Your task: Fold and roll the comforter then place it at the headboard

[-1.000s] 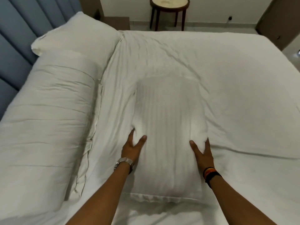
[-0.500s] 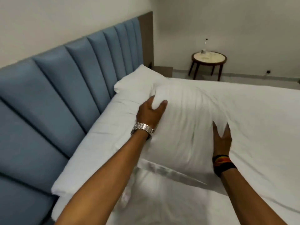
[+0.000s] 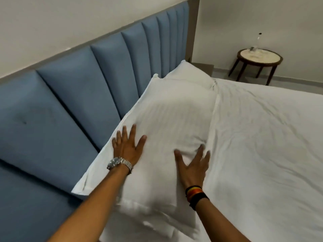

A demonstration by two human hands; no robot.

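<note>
**A:** Comforter (image 3: 97, 169), where does it lie in the head view?

**B:** Rolled along the blue headboard (image 3: 73, 95), under a white pillow (image 3: 174, 123).

**A:** And the hands?

**B:** Left hand (image 3: 126, 147) and right hand (image 3: 192, 167) press flat on the pillow, fingers spread wide, gripping nothing. A round side table (image 3: 258, 57) stands beyond the headboard's far end.

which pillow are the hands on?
The near striped pillow: left hand and right hand lie flat on it. The far pillow, by the headboard's end, is untouched.
</note>
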